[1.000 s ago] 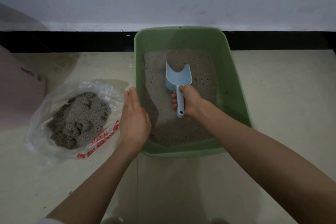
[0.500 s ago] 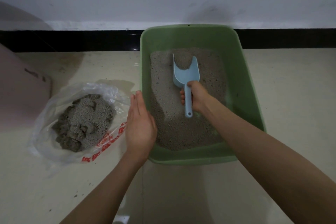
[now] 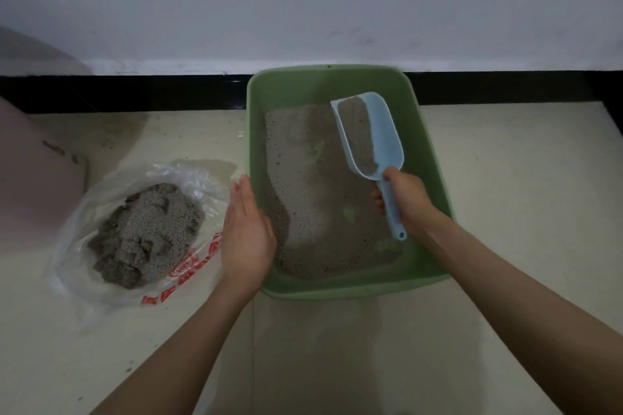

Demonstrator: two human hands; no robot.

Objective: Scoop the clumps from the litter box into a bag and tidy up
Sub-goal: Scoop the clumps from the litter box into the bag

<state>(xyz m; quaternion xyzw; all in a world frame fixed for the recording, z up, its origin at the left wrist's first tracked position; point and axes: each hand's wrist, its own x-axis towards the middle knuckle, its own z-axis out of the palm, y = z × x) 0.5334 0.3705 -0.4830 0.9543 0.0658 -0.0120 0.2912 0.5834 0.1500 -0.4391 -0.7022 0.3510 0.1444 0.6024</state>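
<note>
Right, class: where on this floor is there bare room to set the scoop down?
Bare floor lies right of the litter box, and more in front of it between the forearms. Left is crowded: the bag of clumps lies there, with the left hand by the box wall. The right hand holds the scoop.

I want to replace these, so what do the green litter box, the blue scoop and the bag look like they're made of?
The green litter box looks like moulded plastic with a smooth matte finish: one-piece walls and a rounded rim. The blue scoop, held by the right hand, also looks like plastic, thin-walled with a faint sheen. The bag seems to be thin translucent plastic film, crinkled and glossy, with red print.
</note>
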